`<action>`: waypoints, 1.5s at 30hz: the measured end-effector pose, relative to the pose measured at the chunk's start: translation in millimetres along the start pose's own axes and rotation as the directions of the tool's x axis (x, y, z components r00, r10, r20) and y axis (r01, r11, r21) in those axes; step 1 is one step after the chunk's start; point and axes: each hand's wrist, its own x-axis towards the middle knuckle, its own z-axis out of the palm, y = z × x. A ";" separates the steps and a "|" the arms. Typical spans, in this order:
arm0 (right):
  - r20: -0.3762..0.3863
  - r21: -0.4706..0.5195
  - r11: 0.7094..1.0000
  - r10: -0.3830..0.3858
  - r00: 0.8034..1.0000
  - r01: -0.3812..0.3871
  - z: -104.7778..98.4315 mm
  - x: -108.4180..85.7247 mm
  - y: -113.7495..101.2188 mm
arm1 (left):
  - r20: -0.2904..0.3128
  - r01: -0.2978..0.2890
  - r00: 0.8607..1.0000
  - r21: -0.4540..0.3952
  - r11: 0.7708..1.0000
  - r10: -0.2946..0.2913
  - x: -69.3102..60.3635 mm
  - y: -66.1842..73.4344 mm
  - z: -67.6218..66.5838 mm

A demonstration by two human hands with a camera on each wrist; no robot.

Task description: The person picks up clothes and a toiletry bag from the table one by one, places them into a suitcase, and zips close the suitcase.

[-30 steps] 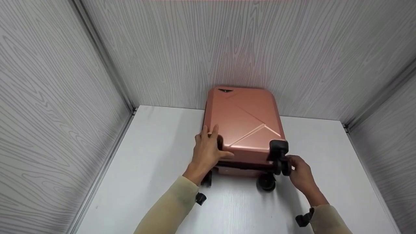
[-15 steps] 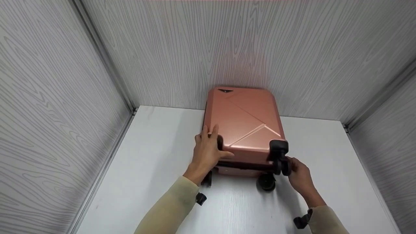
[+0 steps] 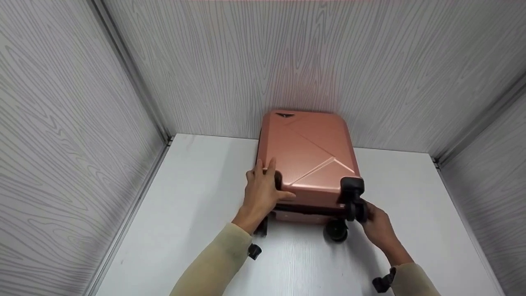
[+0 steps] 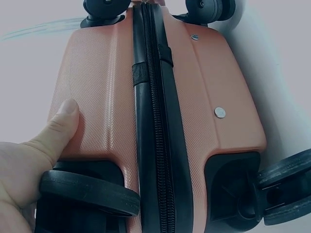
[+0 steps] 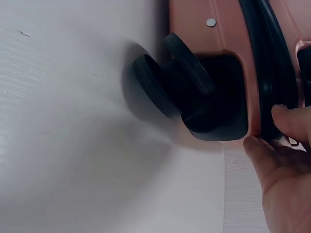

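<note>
A rose-pink hard-shell suitcase [image 3: 308, 144] lies flat, its wheeled end toward me. My left hand [image 3: 259, 191] rests on its near left corner, fingers extended over the shell; in the left wrist view the thumb [image 4: 60, 124] presses the end face beside a wheel [image 4: 90, 191]. At the near right corner, my right hand [image 3: 379, 224] is partly behind the black wheels [image 3: 356, 210]. The right wrist view shows its thumb and a finger at the black zipper seam [image 5: 272, 73], pinching a small metal zipper pull [image 5: 292, 141], mostly hidden.
The suitcase lies on a white surface [image 3: 205, 176], its far end close to the grey wood-grain back wall [image 3: 230, 74]. Similar panels stand at the left [image 3: 53, 144] and right [image 3: 485, 156]. A lower wheel [image 3: 336, 230] juts toward me.
My right hand has shifted slightly left, closer behind the right wheels, and those wheels have turned a little. The left hand and the suitcase body stay in place.
</note>
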 end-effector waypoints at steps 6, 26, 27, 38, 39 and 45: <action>-0.155 0.003 0.999 0.034 0.987 -0.034 16.7 -10.6 -2.8 | -0.008 -0.009 1.000 -0.001 1.000 0.009 -0.9 0.9 -0.3; -0.263 0.004 0.999 -0.049 0.964 0.051 35.3 -20.9 -3.3 | -0.015 -0.011 1.000 -0.014 1.000 0.010 -1.5 1.0 1.0; -0.260 0.005 0.999 -0.049 0.964 0.052 35.6 -21.5 -4.2 | -0.014 -0.010 1.000 -0.015 1.000 0.010 -1.6 1.0 0.9; -0.359 -0.134 0.991 -0.078 0.930 0.032 43.6 -28.3 -4.2 | 0.023 -0.050 0.999 0.041 0.998 0.049 2.5 -1.1 -2.1; -0.369 -0.142 0.989 -0.082 0.926 0.031 44.2 -28.4 -4.2 | 0.029 -0.063 0.998 0.057 0.996 0.062 4.1 -1.5 -2.8; -0.421 -0.160 0.987 -0.090 0.902 0.023 46.4 -28.4 -8.6 | 0.101 -0.078 0.992 0.027 0.997 0.075 8.4 -2.7 -5.4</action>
